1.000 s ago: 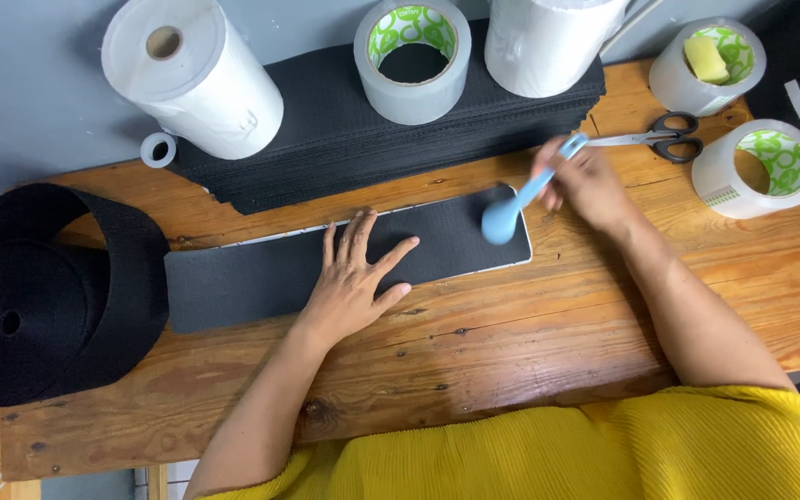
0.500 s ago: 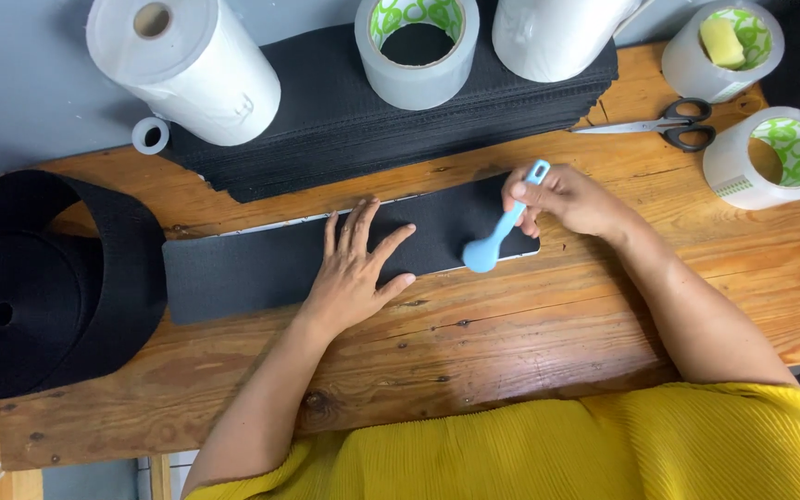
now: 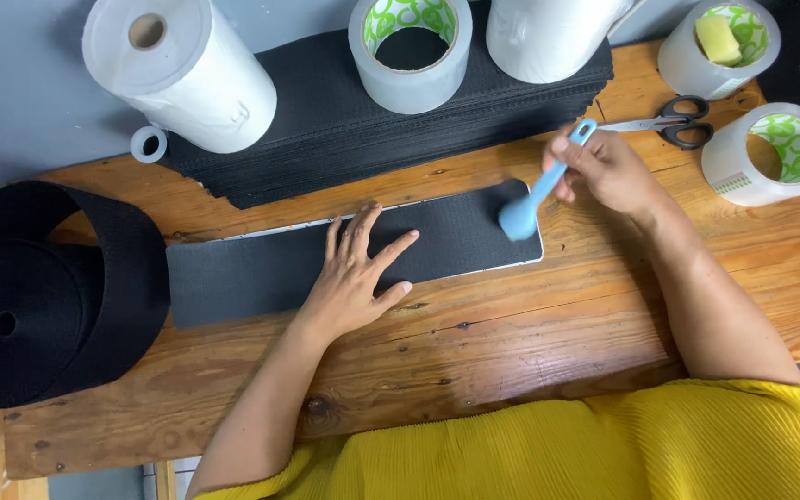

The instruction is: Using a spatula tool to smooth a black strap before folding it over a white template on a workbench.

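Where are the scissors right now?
In the head view the scissors lie on the wooden table at upper right, just beyond the right hand, between two tape rolls.

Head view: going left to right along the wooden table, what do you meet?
Big black roll → black strip → left hand flat on the strip → blue spatula → right hand holding it → scissors → tape roll.
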